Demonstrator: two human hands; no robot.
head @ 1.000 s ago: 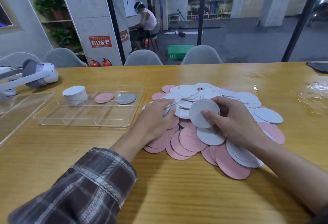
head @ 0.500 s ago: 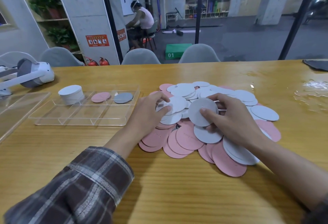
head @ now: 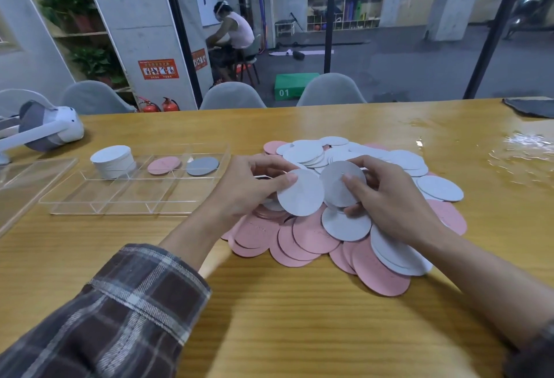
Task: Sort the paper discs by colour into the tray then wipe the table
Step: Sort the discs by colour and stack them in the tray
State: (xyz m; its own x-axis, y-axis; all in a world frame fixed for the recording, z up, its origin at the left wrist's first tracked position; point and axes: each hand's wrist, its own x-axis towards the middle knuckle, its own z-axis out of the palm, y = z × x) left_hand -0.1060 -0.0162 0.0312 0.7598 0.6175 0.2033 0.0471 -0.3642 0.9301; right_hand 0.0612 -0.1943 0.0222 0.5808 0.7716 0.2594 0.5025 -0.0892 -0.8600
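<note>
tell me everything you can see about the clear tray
The clear tray is see-through plastic, shallow, split by thin walls into two rows of compartments. It lies flat on the wooden table, left of the disc pile. Back row: a white disc stack, one pink disc, one grey disc. Front row looks bare.

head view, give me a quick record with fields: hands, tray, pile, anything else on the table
left hand: pinches a white disc over the pile
right hand: holds a greyish disc beside it
tray: white stack, pink disc, grey disc, each in its own far compartment
pile: pink and white discs mixed on the table
other: headset far left
</note>
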